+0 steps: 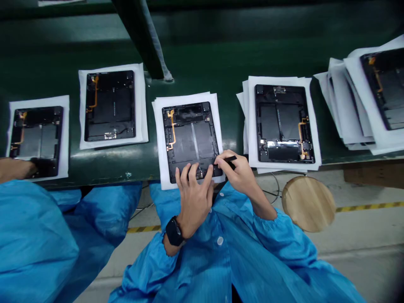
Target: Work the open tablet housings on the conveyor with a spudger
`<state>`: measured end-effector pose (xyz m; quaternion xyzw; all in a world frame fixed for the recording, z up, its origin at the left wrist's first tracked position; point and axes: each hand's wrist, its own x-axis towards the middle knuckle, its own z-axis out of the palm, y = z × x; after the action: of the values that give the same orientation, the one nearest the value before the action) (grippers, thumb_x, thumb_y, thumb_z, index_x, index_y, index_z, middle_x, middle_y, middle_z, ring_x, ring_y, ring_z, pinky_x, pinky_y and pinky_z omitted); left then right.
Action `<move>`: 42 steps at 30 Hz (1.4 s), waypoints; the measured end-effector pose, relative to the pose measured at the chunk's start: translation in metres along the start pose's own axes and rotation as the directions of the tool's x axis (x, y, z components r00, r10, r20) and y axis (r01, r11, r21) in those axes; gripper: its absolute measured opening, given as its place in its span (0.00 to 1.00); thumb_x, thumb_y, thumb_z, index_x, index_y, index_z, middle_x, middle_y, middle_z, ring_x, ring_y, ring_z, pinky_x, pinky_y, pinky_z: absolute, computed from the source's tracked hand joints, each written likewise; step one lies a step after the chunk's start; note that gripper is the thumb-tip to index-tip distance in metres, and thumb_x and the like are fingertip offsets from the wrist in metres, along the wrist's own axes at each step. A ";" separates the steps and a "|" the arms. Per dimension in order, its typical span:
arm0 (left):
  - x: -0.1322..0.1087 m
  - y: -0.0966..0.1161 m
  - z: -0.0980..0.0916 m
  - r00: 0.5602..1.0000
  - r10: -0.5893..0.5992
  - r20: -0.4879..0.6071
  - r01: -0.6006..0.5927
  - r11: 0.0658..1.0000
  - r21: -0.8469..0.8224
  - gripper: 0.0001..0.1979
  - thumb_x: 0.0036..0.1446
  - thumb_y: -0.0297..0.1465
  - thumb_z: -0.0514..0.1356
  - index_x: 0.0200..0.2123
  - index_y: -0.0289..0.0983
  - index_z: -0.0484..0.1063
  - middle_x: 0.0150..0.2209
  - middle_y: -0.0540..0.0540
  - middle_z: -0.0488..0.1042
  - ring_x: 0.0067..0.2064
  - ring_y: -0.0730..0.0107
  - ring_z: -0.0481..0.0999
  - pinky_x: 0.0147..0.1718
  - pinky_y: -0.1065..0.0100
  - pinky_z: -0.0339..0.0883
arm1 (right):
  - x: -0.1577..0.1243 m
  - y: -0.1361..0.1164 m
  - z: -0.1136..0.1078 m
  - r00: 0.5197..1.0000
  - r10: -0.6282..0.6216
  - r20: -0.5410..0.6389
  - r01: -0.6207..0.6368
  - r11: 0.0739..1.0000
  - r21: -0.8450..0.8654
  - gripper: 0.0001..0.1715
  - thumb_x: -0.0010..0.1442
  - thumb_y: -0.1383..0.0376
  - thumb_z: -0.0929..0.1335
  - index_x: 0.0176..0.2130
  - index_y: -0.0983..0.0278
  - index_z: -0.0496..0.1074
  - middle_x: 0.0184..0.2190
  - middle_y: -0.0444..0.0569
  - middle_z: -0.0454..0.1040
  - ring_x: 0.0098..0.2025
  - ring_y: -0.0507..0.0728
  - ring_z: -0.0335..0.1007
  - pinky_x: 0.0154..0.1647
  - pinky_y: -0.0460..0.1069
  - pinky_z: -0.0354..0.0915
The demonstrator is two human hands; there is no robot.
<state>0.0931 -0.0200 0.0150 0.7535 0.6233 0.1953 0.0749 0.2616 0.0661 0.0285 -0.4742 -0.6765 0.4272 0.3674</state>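
An opened tablet housing, with dark inner parts and an orange flex cable, lies on white foam sheets in front of me. My left hand, a black watch on its wrist, rests with spread fingers on the housing's near edge. The fingertips partly cover a small circuit board there. Between the thumb and fingers of my right hand is a thin black stick-like tool. It slants over the housing's near right corner, and its tip is hidden by the fingers.
More opened tablets on white sheets lie along the green bench, two at left and two at right. A green post rises behind. A co-worker's hand is at far left. A round wooden stool stands below.
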 end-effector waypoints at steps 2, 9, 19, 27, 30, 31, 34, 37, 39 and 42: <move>0.001 0.002 0.000 1.000 -0.003 0.008 0.003 1.000 0.008 0.24 0.72 0.30 0.58 0.69 0.42 0.70 0.66 0.31 0.62 0.71 0.38 0.57 0.70 0.27 0.51 | -0.002 0.001 0.001 1.000 0.000 -0.018 0.000 1.000 0.006 0.14 0.75 0.62 0.65 0.36 0.61 0.75 0.32 0.47 0.75 0.37 0.57 0.72 0.42 0.53 0.66; -0.001 0.002 0.000 1.000 -0.001 0.009 0.001 1.000 -0.003 0.25 0.71 0.29 0.59 0.69 0.42 0.70 0.67 0.31 0.61 0.72 0.38 0.57 0.71 0.27 0.50 | -0.006 0.006 0.005 0.996 0.050 -0.072 -0.042 0.993 0.106 0.15 0.75 0.59 0.67 0.37 0.61 0.76 0.35 0.48 0.78 0.39 0.58 0.74 0.42 0.53 0.67; -0.006 -0.012 -0.003 1.000 -0.013 -0.022 0.010 0.994 -0.109 0.22 0.71 0.27 0.59 0.66 0.43 0.74 0.67 0.36 0.68 0.72 0.46 0.60 0.73 0.36 0.50 | 0.000 0.002 0.005 1.000 -0.010 -0.028 0.011 0.998 0.056 0.14 0.74 0.65 0.67 0.34 0.61 0.75 0.32 0.47 0.78 0.39 0.57 0.71 0.42 0.52 0.66; -0.007 -0.011 -0.001 0.999 -0.012 -0.030 0.009 0.994 -0.107 0.22 0.71 0.27 0.59 0.66 0.42 0.74 0.67 0.36 0.68 0.73 0.46 0.60 0.73 0.36 0.50 | -0.001 0.001 0.004 1.000 -0.015 0.008 0.015 0.997 0.075 0.12 0.74 0.65 0.68 0.36 0.60 0.76 0.34 0.46 0.79 0.40 0.58 0.71 0.45 0.54 0.66; -0.007 -0.011 -0.001 1.000 -0.012 -0.027 0.010 0.995 -0.098 0.22 0.72 0.27 0.58 0.66 0.43 0.74 0.67 0.36 0.69 0.73 0.46 0.60 0.73 0.36 0.50 | 0.000 0.002 0.004 0.999 -0.016 0.035 0.015 0.999 0.043 0.12 0.74 0.65 0.68 0.36 0.60 0.76 0.33 0.46 0.79 0.40 0.59 0.71 0.48 0.55 0.65; -0.007 -0.012 -0.001 1.000 -0.013 -0.027 0.010 0.995 -0.096 0.22 0.72 0.27 0.58 0.65 0.43 0.74 0.67 0.36 0.69 0.73 0.46 0.60 0.73 0.36 0.50 | 0.000 0.002 0.003 0.999 -0.015 0.039 0.013 0.999 0.035 0.12 0.74 0.65 0.68 0.36 0.60 0.76 0.33 0.46 0.79 0.40 0.59 0.71 0.48 0.56 0.65; -0.007 -0.012 -0.001 1.000 -0.012 -0.023 0.010 0.995 -0.099 0.22 0.72 0.27 0.58 0.66 0.43 0.74 0.68 0.36 0.69 0.73 0.46 0.60 0.72 0.36 0.51 | 0.000 0.003 0.004 0.999 -0.002 0.035 0.000 0.999 0.040 0.12 0.74 0.65 0.67 0.36 0.60 0.75 0.32 0.47 0.78 0.40 0.59 0.72 0.48 0.55 0.65; -0.008 -0.012 0.000 1.000 -0.008 -0.026 0.005 0.995 -0.101 0.23 0.71 0.27 0.58 0.66 0.43 0.74 0.68 0.36 0.68 0.73 0.46 0.60 0.73 0.37 0.50 | -0.001 0.003 0.006 1.000 0.010 0.021 -0.011 0.999 0.051 0.13 0.74 0.64 0.67 0.35 0.60 0.75 0.32 0.47 0.78 0.40 0.59 0.72 0.45 0.54 0.66; -0.009 -0.012 0.000 1.000 -0.006 -0.026 0.003 0.995 -0.102 0.23 0.71 0.27 0.58 0.67 0.43 0.73 0.68 0.36 0.68 0.73 0.46 0.59 0.73 0.37 0.49 | -0.002 0.004 0.007 1.000 0.004 0.005 -0.005 0.999 0.041 0.14 0.74 0.64 0.67 0.34 0.60 0.74 0.32 0.47 0.78 0.40 0.59 0.72 0.44 0.54 0.66; -0.010 -0.013 0.001 1.000 -0.004 -0.018 0.002 0.995 -0.104 0.24 0.71 0.26 0.58 0.68 0.43 0.72 0.69 0.36 0.67 0.74 0.46 0.59 0.74 0.38 0.48 | -0.004 0.003 0.010 0.999 -0.015 -0.032 0.015 1.000 0.016 0.14 0.75 0.65 0.66 0.35 0.60 0.74 0.33 0.47 0.78 0.39 0.58 0.72 0.44 0.53 0.66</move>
<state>0.0799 -0.0264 0.0069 0.7458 0.6142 0.2341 0.1088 0.2552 0.0604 0.0216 -0.4729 -0.6706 0.4223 0.3852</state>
